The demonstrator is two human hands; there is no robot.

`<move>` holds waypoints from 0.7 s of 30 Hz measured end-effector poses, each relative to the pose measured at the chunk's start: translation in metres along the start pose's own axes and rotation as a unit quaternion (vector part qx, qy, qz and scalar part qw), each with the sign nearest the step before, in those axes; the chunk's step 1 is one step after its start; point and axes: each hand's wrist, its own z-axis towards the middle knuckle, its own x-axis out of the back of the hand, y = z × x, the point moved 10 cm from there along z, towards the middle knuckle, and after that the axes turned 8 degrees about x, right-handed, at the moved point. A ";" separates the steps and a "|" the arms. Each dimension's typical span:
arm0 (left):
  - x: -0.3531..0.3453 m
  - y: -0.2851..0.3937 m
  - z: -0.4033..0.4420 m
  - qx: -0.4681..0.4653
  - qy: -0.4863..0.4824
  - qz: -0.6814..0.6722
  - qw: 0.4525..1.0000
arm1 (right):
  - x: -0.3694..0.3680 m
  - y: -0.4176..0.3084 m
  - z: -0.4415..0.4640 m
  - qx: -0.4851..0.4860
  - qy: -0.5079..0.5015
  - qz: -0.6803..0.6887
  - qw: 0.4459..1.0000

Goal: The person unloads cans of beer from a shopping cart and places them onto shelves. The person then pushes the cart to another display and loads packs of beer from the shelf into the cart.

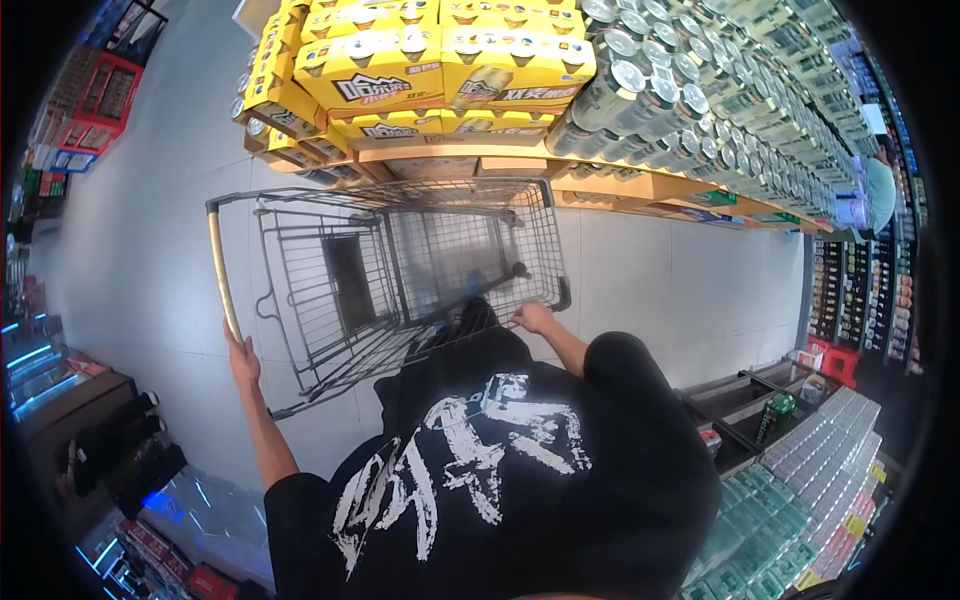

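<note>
A wire shopping cart stands sideways before me, its basket holding nothing that I can see. My left hand is closed round the near end of the cart's yellowish handle bar. At the other end, my right hand grips the near top rim, close to the front corner. Its fingertips are partly hidden. Yellow cartons of cans are stacked just beyond the cart's far side.
Shrink-wrapped cans fill the wooden shelf along the far side. A person stands at the far right. Behind me on the right are a low dark display unit and green packs. Grey tiled floor surrounds the cart.
</note>
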 end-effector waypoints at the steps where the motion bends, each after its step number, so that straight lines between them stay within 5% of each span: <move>1: 0.002 0.001 0.006 -0.012 0.001 -0.008 1.000 | -0.001 -0.005 0.002 0.000 -0.007 0.002 1.000; 9: 0.006 -0.004 0.046 -0.009 -0.001 -0.009 1.000 | 0.001 -0.034 0.030 0.060 -0.166 -0.032 0.984; 12: 0.008 -0.003 0.060 -0.032 0.024 0.002 0.999 | 0.033 -0.053 0.036 0.131 -0.101 0.007 0.986; 14: 0.004 -0.013 0.068 -0.020 0.027 0.016 0.999 | 0.097 -0.080 0.031 0.021 -0.001 0.155 0.988; 15: 0.001 -0.019 0.074 0.005 0.020 0.027 0.999 | 0.125 -0.097 0.043 0.122 0.077 0.173 0.974; 21: -0.003 -0.017 0.090 0.012 0.018 -0.025 0.999 | 0.375 -0.292 -0.011 0.323 0.321 0.144 0.879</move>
